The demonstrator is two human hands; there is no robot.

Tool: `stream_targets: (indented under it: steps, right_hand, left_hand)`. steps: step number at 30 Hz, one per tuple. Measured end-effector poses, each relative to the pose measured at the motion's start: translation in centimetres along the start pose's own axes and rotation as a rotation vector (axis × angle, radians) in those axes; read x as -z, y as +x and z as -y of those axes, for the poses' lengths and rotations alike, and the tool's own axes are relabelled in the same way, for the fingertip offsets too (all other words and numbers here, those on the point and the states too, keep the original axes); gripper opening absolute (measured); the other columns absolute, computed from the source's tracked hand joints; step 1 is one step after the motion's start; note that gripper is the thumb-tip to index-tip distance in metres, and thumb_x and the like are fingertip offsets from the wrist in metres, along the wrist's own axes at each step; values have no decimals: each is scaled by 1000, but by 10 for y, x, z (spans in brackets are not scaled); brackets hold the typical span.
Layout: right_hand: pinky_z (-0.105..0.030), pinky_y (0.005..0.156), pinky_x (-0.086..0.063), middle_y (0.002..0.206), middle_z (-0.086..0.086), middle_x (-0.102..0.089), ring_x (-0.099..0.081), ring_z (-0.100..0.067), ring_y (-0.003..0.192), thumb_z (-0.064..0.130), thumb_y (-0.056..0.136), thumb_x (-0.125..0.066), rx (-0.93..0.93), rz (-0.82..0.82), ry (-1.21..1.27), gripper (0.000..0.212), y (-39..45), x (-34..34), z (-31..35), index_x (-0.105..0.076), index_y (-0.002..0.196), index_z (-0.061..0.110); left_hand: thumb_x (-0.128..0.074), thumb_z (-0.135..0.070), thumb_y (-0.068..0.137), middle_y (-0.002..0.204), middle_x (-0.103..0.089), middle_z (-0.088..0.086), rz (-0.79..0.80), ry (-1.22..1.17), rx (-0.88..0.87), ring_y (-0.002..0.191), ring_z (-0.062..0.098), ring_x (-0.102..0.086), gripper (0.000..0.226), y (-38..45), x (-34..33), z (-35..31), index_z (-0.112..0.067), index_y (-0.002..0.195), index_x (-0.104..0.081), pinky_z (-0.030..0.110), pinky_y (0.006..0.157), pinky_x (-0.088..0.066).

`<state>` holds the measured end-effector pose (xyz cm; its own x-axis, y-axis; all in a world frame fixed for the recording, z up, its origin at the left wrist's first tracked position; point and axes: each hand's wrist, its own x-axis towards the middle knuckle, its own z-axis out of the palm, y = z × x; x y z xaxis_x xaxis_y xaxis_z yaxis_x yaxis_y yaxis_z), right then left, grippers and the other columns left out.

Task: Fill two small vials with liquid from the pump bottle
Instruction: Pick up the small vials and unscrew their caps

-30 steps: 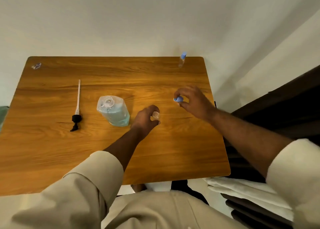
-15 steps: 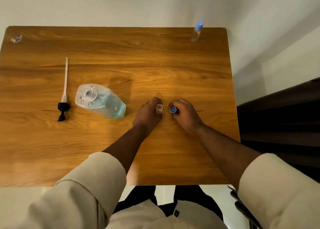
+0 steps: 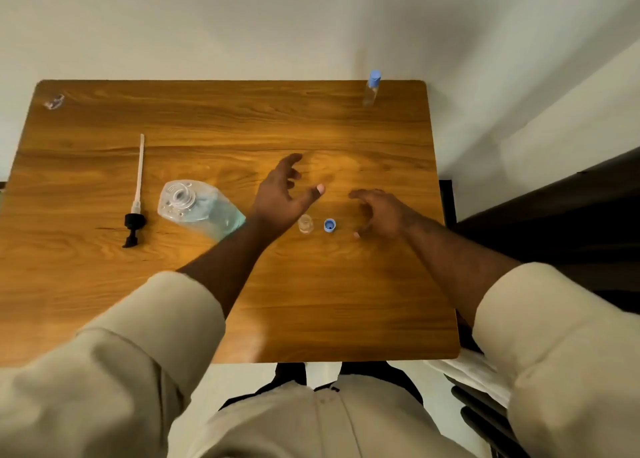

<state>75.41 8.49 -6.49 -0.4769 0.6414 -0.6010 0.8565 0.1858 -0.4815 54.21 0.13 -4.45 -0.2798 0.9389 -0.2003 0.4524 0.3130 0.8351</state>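
An uncapped clear vial (image 3: 305, 223) stands on the wooden table (image 3: 221, 305), with its blue cap (image 3: 329, 225) lying just to its right. My left hand (image 3: 282, 194) hovers open just left of and above the vial, fingers spread. My right hand (image 3: 381, 212) is open to the right of the cap, touching neither. The pump bottle (image 3: 199, 209), clear with pale blue liquid and no pump, stands left of my left hand. Its black pump head with white tube (image 3: 135, 199) lies further left. A second vial with a blue cap (image 3: 371, 88) stands at the far right corner.
A small clear scrap (image 3: 54, 101) lies at the table's far left corner. A wall runs behind the table. Dark furniture (image 3: 554, 222) and white folded cloth (image 3: 471, 371) sit off the right edge.
Both hands have let go: the vial and its blue cap now rest on the table, and both hands have lifted away and opened.
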Motion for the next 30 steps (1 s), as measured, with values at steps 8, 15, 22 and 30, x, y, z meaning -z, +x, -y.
stream_targets:
  steps: [8,15,22,30]
  right_hand:
    - [-35,103,-38,143,-8,-43,-41,-26,129,17,76,-78,73,-186,-49,64,56,76,-5,-49,133,18]
    - [-23,74,-40,113,-11,-58,-58,-25,99,10,79,-72,283,-541,-93,20,115,132,1,-66,98,10]
    - [-30,95,-48,141,-7,-39,-47,-22,119,1,83,-65,291,-536,-199,53,155,144,9,-51,132,16]
    - [-33,82,-50,114,-10,-53,-57,-25,97,11,93,-53,263,-545,-252,20,133,148,27,-55,113,9]
  left_hand:
    - [-75,-38,78,141,-49,14,219,417,71,128,30,-47,72,109,-34,-16,-16,140,-44,35,98,-42]
    - [-75,-38,78,151,-31,13,368,780,148,134,40,-35,88,160,-47,-14,-24,149,-24,55,103,-41]
    - [-78,-39,74,149,-26,12,328,806,153,132,42,-30,88,175,-48,-9,-27,146,-28,60,97,-44]
    - [-79,-43,74,153,-29,13,300,605,207,137,38,-32,94,155,-23,-18,-23,150,-27,48,106,-38]
